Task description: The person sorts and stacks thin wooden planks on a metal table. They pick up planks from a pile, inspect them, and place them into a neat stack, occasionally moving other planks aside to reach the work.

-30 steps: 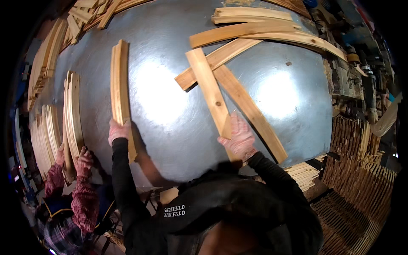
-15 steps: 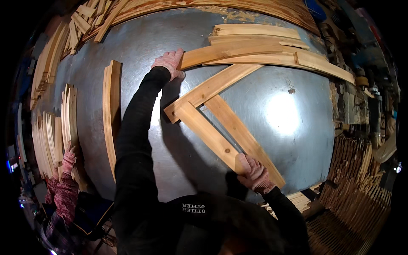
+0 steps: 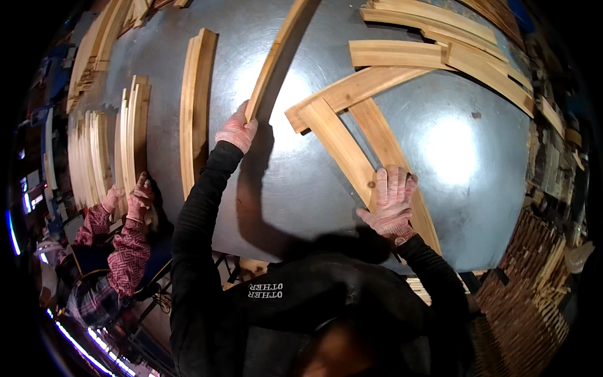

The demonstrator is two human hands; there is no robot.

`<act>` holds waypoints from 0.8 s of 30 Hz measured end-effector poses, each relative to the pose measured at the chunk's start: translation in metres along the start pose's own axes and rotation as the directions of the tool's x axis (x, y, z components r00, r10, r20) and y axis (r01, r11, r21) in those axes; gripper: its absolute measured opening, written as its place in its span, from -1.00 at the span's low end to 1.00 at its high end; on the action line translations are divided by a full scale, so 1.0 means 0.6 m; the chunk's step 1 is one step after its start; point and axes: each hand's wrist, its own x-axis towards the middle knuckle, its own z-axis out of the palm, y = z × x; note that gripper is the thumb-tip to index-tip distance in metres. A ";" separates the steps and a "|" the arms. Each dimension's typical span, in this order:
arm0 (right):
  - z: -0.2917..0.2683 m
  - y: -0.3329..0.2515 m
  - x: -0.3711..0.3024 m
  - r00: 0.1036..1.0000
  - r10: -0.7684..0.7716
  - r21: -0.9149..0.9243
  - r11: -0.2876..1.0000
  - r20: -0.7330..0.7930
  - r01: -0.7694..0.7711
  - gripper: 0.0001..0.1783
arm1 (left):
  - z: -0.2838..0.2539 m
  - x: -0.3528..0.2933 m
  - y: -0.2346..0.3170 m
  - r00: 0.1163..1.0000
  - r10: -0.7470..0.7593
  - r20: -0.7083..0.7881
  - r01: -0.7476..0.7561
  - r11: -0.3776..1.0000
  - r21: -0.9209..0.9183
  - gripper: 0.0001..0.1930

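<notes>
My left hand, in a pinkish knitted glove, is closed round the near end of a long wooden board. That board is turned on edge and reaches away past the top of the view. My right hand, gloved alike, lies flat with fingers spread on the lower end of a slanting board. Another slanting board runs beside it, a narrow gap between them. Across their far ends lies a crosswise board; the first slanting board meets it near its left end.
Several boards are stacked at the far right of the metal table. A pair of boards stands left of my arm. At far left, a co-worker's gloved hands touch a bundle of strips. Slatted wood is piled at lower right.
My left hand has drawn its board off the far stack and swung it left, up on edge. My right hand has spread flat on the slanting board. The view has shifted.
</notes>
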 end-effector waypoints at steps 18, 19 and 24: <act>0.050 -0.054 0.163 0.645 0.513 0.726 0.681 -0.566 0.095 -0.43 | 0.191 -0.362 0.263 0.934 0.090 0.346 0.039 0.937 -0.347 -0.11; 0.037 -0.070 0.143 0.772 0.430 0.829 0.517 -0.468 0.214 -0.32 | 0.226 -0.357 0.224 0.969 0.073 0.236 -0.010 0.966 -0.260 -0.12; -0.004 0.032 0.167 0.743 -0.197 0.061 0.951 -0.639 0.304 -0.21 | 0.177 -0.398 0.169 0.955 0.041 0.294 0.222 0.559 -0.799 -0.26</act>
